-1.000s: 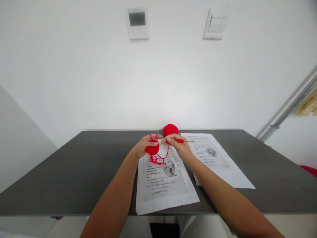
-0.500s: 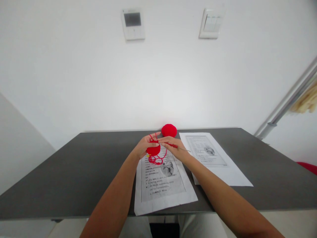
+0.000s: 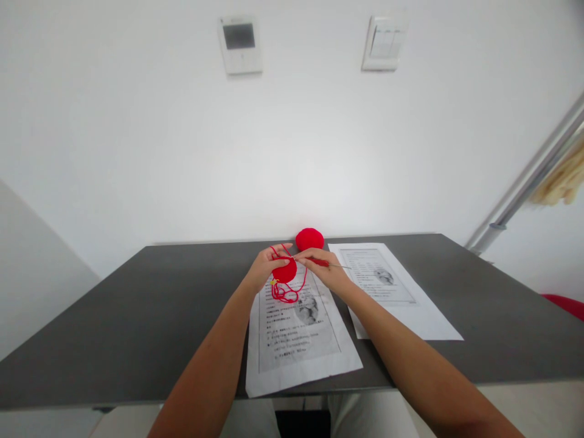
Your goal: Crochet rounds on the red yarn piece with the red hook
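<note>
My left hand is closed around a small red crocheted piece, with red yarn looped over its fingers. A tangle of loose red yarn hangs below onto a printed sheet. My right hand pinches a thin crochet hook with a red handle, its tip at the red piece. Both hands are raised just above the dark grey table. A red ball of yarn sits behind the hands near the table's far edge.
A second printed sheet lies to the right on the table. The white wall behind carries a small panel and a light switch. A metal pole slants at the right, and something red shows at the right edge.
The view has shifted slightly right and up. The hands stay together at the red piece; the hook's tip has moved in closer to it.
</note>
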A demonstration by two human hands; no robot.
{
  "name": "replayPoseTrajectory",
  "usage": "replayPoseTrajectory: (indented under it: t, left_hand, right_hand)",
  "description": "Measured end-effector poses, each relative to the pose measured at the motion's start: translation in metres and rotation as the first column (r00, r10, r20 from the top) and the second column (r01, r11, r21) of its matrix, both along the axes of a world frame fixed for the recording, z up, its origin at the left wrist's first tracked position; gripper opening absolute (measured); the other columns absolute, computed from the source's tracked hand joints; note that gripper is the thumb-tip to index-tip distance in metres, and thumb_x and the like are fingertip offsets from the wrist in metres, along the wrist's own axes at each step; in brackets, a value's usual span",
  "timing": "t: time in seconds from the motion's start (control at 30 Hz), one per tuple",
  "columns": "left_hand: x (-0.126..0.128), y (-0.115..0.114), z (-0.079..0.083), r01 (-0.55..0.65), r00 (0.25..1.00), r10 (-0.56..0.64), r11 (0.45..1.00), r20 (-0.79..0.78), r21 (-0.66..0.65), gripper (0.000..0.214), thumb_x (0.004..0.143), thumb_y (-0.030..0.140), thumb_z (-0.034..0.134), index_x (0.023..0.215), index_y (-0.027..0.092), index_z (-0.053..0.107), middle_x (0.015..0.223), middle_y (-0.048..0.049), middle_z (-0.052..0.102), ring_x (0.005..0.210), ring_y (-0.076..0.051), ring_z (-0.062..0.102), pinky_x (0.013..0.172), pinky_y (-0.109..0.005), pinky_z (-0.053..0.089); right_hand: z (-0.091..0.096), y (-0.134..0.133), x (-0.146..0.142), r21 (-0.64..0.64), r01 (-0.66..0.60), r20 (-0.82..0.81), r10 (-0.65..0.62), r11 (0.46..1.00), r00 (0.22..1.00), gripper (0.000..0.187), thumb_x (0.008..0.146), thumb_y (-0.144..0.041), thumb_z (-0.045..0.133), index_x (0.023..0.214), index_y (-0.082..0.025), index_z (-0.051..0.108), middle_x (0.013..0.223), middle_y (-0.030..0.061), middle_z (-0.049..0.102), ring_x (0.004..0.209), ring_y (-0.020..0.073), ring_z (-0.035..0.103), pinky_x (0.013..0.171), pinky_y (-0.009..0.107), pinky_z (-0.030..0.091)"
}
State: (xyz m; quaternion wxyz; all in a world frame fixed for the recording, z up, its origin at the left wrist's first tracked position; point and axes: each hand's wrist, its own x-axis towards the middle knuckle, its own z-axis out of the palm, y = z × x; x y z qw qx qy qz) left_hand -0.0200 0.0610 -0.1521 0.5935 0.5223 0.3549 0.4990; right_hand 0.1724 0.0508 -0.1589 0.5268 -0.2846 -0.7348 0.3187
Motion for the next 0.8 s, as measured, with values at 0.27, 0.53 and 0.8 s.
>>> replayPoseTrajectory:
  t: [0.27,0.53,0.8]
  left_hand:
    - [0.002,-0.002,0.001,-0.059,0.998,0.060,0.997,-0.020,0.040,0.045,0.060,0.021,0.082,0.103,0.015,0.070,0.072,0.0018,0.066,0.067,-0.012,0.059,0.069,-0.026,0.044]
    - [0.000,0.000,0.001,-0.049,0.997,0.052,0.998,-0.063,0.048,0.044,0.059,0.018,0.080,0.102,0.014,0.071,0.071,0.0020,0.065,0.067,-0.013,0.058,0.070,-0.027,0.044]
    - [0.001,0.001,-0.002,-0.032,0.995,0.038,0.998,-0.097,0.055,0.043,0.057,0.018,0.078,0.098,0.014,0.071,0.072,0.0020,0.064,0.068,-0.012,0.057,0.071,-0.027,0.044]
  right_hand:
    - [0.000,0.003,0.003,-0.081,-0.007,-0.059,0.002,0.997,0.998,0.021,0.087,-0.040,0.065,0.091,-0.023,0.076,0.091,0.0040,0.076,0.089,0.0202,0.069,0.086,0.036,0.053]
    - [0.002,0.004,0.006,-0.161,-0.112,-0.113,0.095,0.981,0.989,0.023,0.086,-0.044,0.065,0.088,-0.022,0.072,0.089,0.0037,0.075,0.088,0.0190,0.071,0.086,0.035,0.055]
    - [0.007,0.005,0.013,-0.193,-0.171,-0.081,0.158,0.966,0.984,0.026,0.086,-0.046,0.066,0.085,-0.020,0.071,0.088,0.0046,0.075,0.084,0.0190,0.071,0.087,0.037,0.054]
